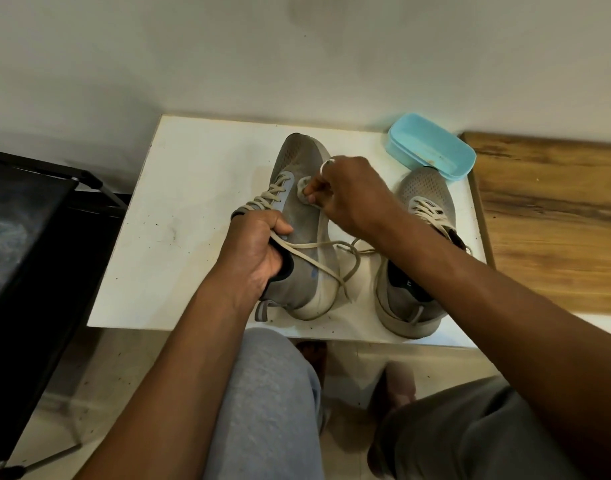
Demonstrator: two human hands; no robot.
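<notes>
Shoe point(299, 223) mid frame on white board point(179, 209), tilted w/ sole facing right. L hand point(255, 247) clamped round collar + a lace point(318, 244); R hand point(347, 194) pinches small grey cloth point(302, 187) onto the upper; hands apart. Prob light, knit upper soft & gives under pressure, sole stiffer, so best hold = collar/heel. Loose laces may snag. Count: 2 shoes (2nd shoe point(425, 199) to the right), 1 cloth, 1 blue box point(432, 150) upper right, 2 hands

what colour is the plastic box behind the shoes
Light blue box, clearest in the head view.
</notes>
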